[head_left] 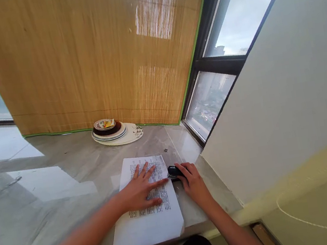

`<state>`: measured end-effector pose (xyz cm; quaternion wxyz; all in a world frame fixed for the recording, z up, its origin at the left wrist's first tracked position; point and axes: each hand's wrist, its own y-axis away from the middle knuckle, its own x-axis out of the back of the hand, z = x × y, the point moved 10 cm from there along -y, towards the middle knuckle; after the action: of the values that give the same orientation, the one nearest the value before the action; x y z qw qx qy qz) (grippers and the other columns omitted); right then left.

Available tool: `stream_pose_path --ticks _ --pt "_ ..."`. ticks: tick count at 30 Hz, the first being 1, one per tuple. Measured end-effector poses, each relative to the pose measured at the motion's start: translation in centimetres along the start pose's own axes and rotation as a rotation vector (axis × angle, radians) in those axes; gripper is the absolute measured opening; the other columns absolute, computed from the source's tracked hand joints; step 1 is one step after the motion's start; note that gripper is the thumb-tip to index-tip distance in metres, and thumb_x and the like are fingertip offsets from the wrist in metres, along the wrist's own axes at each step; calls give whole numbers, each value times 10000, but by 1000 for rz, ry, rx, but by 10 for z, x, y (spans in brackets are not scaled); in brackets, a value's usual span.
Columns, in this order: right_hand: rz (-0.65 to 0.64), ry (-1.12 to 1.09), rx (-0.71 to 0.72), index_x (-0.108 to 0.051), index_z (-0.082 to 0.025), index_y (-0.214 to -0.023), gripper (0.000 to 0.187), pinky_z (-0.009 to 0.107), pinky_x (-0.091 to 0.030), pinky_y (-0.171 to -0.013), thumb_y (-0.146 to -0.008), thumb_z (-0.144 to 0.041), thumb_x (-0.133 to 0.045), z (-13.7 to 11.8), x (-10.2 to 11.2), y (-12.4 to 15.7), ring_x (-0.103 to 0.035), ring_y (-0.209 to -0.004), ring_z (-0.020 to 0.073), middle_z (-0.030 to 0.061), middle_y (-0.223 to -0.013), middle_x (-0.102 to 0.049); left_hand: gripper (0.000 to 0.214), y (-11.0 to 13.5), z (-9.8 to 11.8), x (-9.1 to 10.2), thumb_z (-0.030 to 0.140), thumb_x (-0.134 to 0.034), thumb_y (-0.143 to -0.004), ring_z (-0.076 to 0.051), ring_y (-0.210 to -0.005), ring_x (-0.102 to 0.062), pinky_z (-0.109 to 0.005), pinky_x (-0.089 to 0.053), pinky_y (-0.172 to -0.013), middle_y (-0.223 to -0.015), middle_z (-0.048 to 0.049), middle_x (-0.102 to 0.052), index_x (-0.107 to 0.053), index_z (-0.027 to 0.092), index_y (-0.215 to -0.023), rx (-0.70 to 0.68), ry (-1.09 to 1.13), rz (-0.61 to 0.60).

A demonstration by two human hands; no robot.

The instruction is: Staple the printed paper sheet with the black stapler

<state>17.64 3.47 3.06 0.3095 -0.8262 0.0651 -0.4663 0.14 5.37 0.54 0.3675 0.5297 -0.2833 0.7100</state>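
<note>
Right-hand grip (194,181) closed around small black plastic stapler (174,171) at right edge of white printed paper (148,230); paper pressed to grey marbled ledge (68,153) by left hand (139,192), fingers spread flat.

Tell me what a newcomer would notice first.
The tan blind above the ledge probably catches the eye first. At its foot stands a stack of plates. In front, the left hand lies spread on printed paper; the right hand holds a black stapler at the paper's edge.
</note>
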Motion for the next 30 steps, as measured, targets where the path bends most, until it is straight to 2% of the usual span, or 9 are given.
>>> stream_pose_path --ticks 3,6,11,20,30 --pt "-22 -8 10 -472 -340 -1506 563 510 -543 -1012 -980 -144 -521 -5 2 0 -569 -1150 278 99 -1255 -599 741 -6 5 -2 770 -476 -901 -492 -1548 -7 -770 -66 -1174 -1731 -62 8 -311 487 -1566 -60 17 25" --pt "-76 -37 18 -437 -334 -1530 566 504 -513 -1067 -997 -158 -512 -10 1 0 -544 -1230 269 100 -1330 -572 729 -5 4 -3 748 -485 -911 -489 -1549 -32 -780 -58 -1172 -1730 -63 -14 -314 479 -1568 -80 35 29" --pt "-81 -90 70 -483 -330 -1499 545 514 -486 -1097 -999 -112 -473 -17 4 2 -536 -1274 259 94 -1373 -568 660 3 0 -5 681 -505 -942 -469 -1551 -74 -777 -73 -1178 -1730 -39 -31 -308 524 -1553 -111 71 -7" --pt "-140 -43 125 -423 -352 -1548 641 532 -494 -1092 -983 -49 -420 -21 -2 5 -536 -1299 259 91 -1414 -562 747 -4 1 -20 693 -567 -904 -486 -1547 31 -795 4 -1162 -1728 -56 -14 -326 459 -1571 -28 115 57" --pt "-160 10 140 -438 -377 -1536 654 582 -472 -1099 -974 -43 -426 -22 -4 5 -526 -1308 278 82 -1424 -560 722 -3 4 -22 687 -570 -903 -478 -1550 64 -786 34 -1167 -1732 -31 -41 -372 449 -1556 -26 153 56"
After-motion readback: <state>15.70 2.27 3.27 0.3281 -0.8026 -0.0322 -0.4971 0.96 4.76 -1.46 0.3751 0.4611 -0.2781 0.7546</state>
